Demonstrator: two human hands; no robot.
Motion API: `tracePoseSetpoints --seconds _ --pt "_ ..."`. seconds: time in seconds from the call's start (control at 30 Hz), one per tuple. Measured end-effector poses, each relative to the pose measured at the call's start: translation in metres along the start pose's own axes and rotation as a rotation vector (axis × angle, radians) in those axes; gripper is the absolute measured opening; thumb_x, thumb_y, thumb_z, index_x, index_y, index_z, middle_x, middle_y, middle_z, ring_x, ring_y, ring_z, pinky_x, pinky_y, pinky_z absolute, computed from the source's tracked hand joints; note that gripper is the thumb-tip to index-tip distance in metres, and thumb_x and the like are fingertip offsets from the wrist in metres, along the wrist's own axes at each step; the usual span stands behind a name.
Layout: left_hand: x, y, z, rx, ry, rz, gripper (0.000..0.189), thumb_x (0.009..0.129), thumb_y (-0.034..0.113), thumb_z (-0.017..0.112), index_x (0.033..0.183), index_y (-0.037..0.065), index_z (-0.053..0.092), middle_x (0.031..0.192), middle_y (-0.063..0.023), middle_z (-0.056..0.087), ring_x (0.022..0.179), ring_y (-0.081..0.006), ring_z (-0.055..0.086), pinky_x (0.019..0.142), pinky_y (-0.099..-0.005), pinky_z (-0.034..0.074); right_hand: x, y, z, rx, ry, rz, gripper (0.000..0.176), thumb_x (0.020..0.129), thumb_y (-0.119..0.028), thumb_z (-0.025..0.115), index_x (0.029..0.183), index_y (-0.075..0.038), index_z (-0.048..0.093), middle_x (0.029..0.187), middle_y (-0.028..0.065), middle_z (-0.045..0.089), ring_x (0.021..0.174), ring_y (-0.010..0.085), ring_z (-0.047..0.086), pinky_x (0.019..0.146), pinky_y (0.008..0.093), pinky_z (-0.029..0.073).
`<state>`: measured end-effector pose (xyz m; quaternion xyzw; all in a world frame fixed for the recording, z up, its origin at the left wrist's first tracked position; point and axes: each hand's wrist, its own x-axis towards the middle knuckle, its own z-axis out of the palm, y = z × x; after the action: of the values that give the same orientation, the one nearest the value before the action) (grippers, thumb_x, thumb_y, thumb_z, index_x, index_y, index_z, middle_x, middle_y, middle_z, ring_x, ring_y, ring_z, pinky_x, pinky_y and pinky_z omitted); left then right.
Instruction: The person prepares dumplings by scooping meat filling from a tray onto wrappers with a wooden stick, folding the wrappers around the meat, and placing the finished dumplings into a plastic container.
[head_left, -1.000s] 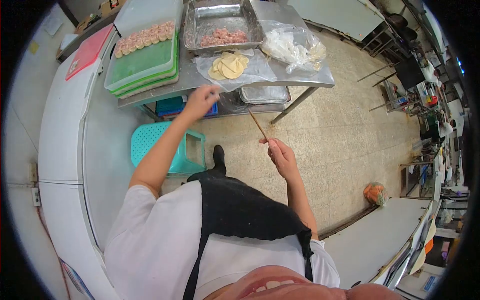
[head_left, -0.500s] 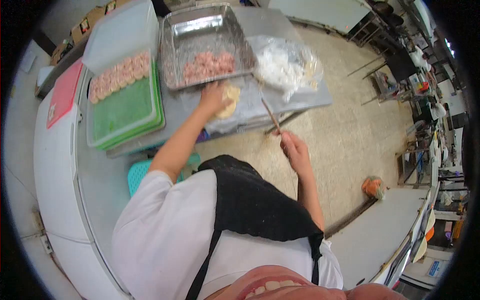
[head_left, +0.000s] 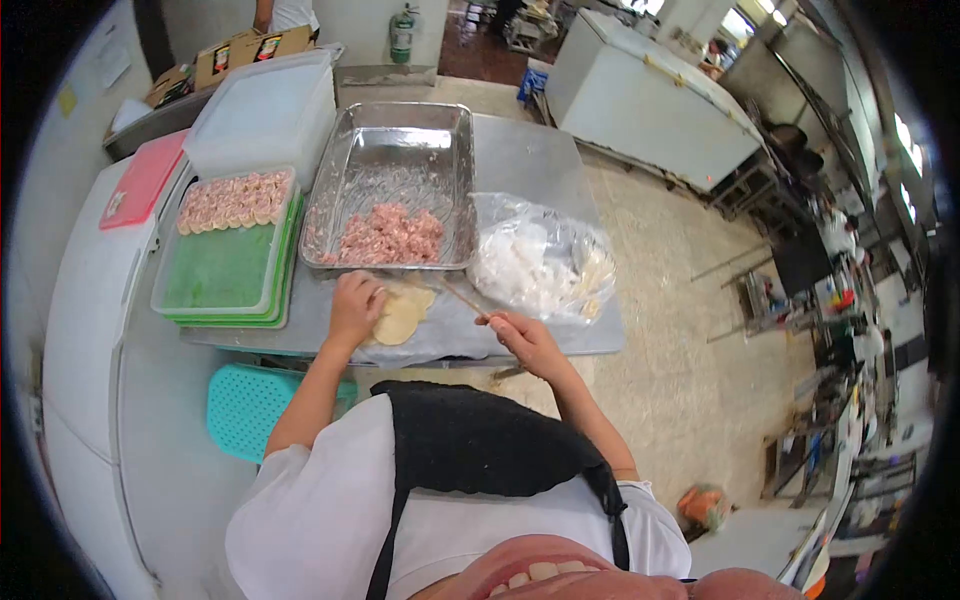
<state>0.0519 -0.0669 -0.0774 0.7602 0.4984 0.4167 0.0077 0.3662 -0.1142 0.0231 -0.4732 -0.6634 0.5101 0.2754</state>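
Observation:
Pale round dough wrappers [head_left: 399,315] lie on the metal table, just below the deep steel tray [head_left: 462,180]. My left hand [head_left: 357,308] is at their left edge, fingers curled; what it pinches, if anything, is too small to make out. My right hand [head_left: 522,340] grips a thin stick [head_left: 464,298], which points up and left toward the tray's lower edge. Pink minced meat [head_left: 390,235] is heaped in the lower part of the tray. A clear plastic bag [head_left: 545,262] with white contents rests right of the stick.
At the left, a green-based tray [head_left: 215,268] holds rows of filled pieces [head_left: 235,200]. Behind it stand stacked translucent containers [head_left: 262,115]. A pink board [head_left: 145,182] lies far left. A turquoise basket [head_left: 245,405] is below the table edge. A person stands at the top left.
The view has tilted up and shifted. My right hand has come closer to the wrappers, and the stick's tip is now near the tray's lower edge.

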Motion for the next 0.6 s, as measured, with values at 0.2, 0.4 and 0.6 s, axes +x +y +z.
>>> tracePoseSetpoints --seconds 0.2,0.4,0.6 --pt "-0.002 0.022 0.007 -0.005 0.088 -0.481 0.013 0.074 0.009 0.063 0.086 0.006 0.064 0.085 -0.0091 0.058 0.079 -0.0275 0.056 0.072 -0.0377 0.045 0.022 0.016 -0.041 0.007 -0.210 -0.027 0.034 0.098 -0.031 0.048 0.111 -0.005 0.065 0.072 -0.0012 0.049 0.071 0.0081 0.045 0.067 0.0235 0.040" --pt "0.014 0.028 0.015 -0.124 0.302 -0.560 0.008 0.083 0.008 0.063 0.088 0.003 0.060 0.082 -0.0072 0.061 0.074 -0.0161 0.061 0.070 -0.0285 0.049 0.052 0.023 -0.044 0.043 -0.320 0.092 0.034 0.097 -0.026 0.050 0.121 -0.003 0.059 0.079 0.0017 0.055 0.076 0.0097 0.048 0.072 0.0247 0.042" --pt "0.029 -0.003 0.007 -0.232 0.328 -0.565 0.013 0.081 0.010 0.063 0.081 0.004 0.051 0.065 -0.0045 0.050 0.060 -0.0162 0.050 0.061 -0.0282 0.045 0.103 0.023 -0.033 -0.010 -0.222 -0.146 0.037 0.095 -0.021 0.054 0.125 0.001 0.054 0.086 0.0041 0.057 0.081 0.0121 0.052 0.073 0.0279 0.044"
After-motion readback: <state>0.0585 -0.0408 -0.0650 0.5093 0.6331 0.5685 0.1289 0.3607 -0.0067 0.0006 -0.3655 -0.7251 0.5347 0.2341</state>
